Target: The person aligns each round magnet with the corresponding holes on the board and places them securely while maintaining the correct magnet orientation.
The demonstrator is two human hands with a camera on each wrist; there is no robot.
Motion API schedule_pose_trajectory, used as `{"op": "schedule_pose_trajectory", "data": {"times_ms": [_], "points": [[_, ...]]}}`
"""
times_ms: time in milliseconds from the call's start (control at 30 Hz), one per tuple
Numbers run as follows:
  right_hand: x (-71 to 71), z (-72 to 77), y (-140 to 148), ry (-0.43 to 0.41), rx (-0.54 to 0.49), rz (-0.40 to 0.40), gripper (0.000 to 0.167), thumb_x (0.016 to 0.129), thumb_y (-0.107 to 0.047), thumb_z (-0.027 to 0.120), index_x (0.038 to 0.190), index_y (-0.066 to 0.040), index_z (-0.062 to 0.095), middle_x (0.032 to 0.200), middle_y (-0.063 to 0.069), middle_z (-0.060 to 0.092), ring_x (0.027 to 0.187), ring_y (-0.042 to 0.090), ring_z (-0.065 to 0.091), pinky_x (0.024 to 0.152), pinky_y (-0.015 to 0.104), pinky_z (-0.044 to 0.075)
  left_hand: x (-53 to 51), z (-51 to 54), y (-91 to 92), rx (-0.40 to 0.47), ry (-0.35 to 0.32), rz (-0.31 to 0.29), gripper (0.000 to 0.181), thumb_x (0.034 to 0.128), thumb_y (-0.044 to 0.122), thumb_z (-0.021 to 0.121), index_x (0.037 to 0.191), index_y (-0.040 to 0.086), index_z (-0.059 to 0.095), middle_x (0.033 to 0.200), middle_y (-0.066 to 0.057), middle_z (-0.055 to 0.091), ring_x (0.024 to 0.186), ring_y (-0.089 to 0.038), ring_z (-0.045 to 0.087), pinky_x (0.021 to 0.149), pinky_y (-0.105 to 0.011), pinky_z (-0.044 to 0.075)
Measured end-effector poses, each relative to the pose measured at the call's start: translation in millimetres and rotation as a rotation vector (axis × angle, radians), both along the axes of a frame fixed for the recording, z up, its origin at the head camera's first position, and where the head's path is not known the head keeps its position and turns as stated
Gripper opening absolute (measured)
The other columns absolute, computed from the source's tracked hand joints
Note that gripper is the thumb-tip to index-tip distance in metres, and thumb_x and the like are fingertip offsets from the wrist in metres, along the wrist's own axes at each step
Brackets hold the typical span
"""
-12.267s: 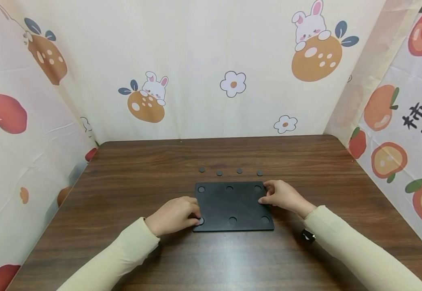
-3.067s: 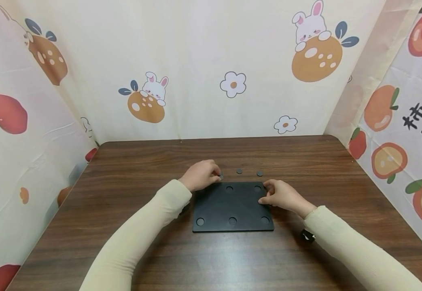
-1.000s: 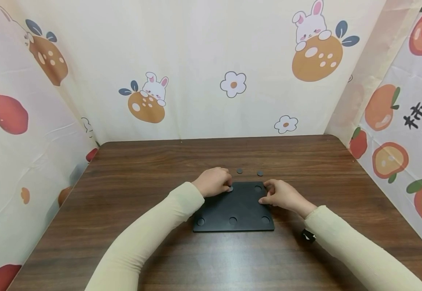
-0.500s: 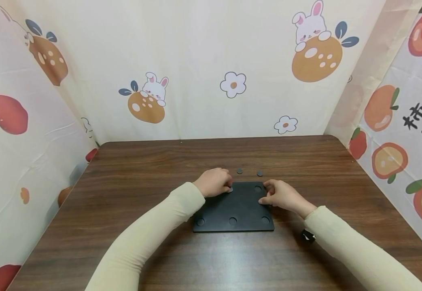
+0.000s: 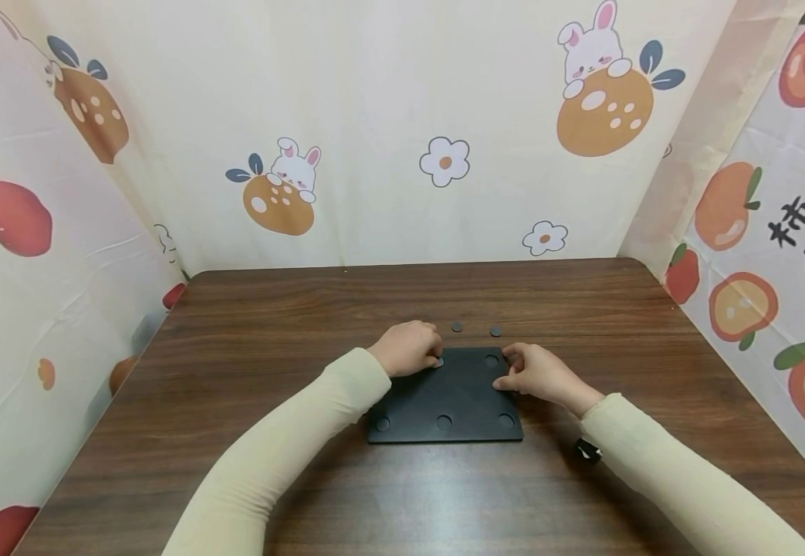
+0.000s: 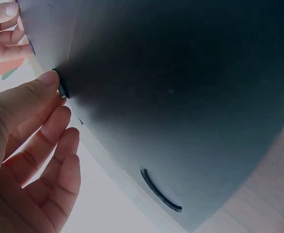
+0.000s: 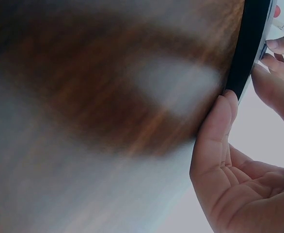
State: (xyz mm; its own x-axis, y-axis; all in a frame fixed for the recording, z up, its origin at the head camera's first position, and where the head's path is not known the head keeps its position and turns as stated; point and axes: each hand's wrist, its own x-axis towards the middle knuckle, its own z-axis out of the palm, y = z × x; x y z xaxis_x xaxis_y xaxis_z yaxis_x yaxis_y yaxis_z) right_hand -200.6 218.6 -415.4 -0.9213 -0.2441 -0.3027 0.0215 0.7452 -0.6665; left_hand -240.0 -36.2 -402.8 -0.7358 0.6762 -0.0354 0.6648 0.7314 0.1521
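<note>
Pale curtains (image 5: 374,93) with printed rabbits, flowers and fruits stand behind and at both sides of a brown wooden tabletop (image 5: 270,309). On this tabletop lies flat a black board (image 5: 465,394), toward five o'clock from the middle of the head view. Seen from the board's centre, round recesses are visible at two o'clock (image 5: 492,361), at four o'clock (image 5: 506,421), at six o'clock (image 5: 444,422) and at eight o'clock (image 5: 383,423); I cannot tell which of them are filled.

At about eleven o'clock of the board is the person's left hand (image 5: 407,349). Its thumb and index finger are pinched on a small disc (image 5: 441,361), at the board's twelve o'clock edge. In the left wrist view the other fingers (image 6: 59,121) are bent loosely below the disc.

Near three o'clock, the right hand (image 5: 539,374) grips the board's edge between thumb and fingers (image 7: 217,121).

Beyond the board, two dark discs rest on the wood, apart from each other: the first disc (image 5: 456,327) at twelve o'clock, the second disc (image 5: 495,332) between one and two. Both arms wear cream sleeves (image 5: 270,440), and a small black object (image 5: 587,451) shows beneath the right wrist.
</note>
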Motion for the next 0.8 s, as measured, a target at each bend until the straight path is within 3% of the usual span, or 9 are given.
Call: {"op": "schedule_pose_trajectory", "data": {"times_ms": [800], "points": [[-0.5,0.1,-0.4,-0.006,-0.004,-0.001,0.072,0.085,-0.026,0.077,0.141,0.003,0.043,0.075,0.005,0.058,0.064,0.018,0.055,0.057,0.032,0.044,1.5,-0.3,1.8,-0.023,0.018,-0.005,0.012,0.0917,0.028,0.070,0.097,0.020,0.077,0.095,0.004,0.066,0.083,-0.012,0.059,0.073,-0.025,0.053]]}}
